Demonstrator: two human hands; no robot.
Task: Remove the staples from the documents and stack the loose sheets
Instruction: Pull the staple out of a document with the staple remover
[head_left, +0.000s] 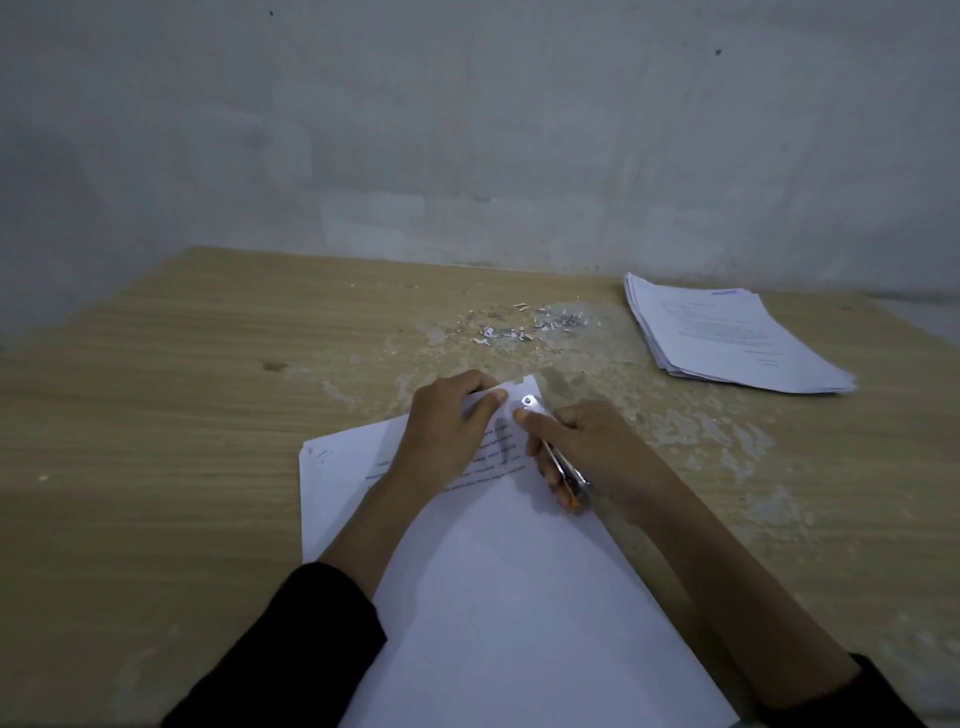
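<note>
the stapled document (498, 561) lies at the near middle of the wooden table (156, 389), far corner under your hands. your left hand (447, 431) presses flat on that corner, fingers spread narrow, thumb on the paper. your right hand (587, 447) is curled tight around the metal staple remover (550, 441), its tip on the corner. pulled staples (524, 325) are scattered beyond; the sheet stack (727, 338) sits far right.

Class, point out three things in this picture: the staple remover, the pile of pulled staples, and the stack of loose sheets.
staple remover (560, 464), head view, metal body below the right hand's fingers.
pile of pulled staples (524, 325), head view, middle of the scatter.
stack of loose sheets (727, 332), head view, top sheet.
</note>
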